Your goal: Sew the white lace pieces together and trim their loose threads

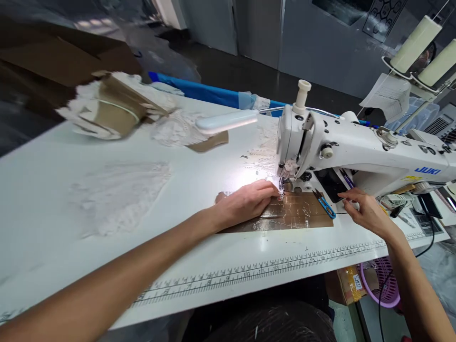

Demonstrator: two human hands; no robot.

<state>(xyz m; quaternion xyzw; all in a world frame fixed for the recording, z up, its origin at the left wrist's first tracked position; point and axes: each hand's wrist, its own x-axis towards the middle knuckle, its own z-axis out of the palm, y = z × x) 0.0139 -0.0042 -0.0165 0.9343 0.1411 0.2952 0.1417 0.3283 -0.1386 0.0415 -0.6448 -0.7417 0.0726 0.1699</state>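
A white sewing machine [374,154] stands on the white table, its needle area lit. Beside the presser foot, my left hand [251,202] rests over a brown taped sheet [302,213], its fingertips pressed on a small piece of white lace [280,194]. My right hand [361,209] is right of the needle, with thumb and forefinger curled near the edge of a dark phone [329,183]; whether it grips anything is unclear. Blue thread snips [325,204] lie between the hands on the brown sheet's right end.
White lace pieces [121,197] lie at left on the table [199,266]. Behind them are a tied lace bundle [117,107] and a white lamp bar [228,122]. Thread cones [416,43] stand back right. A purple basket [383,280] is below the table edge.
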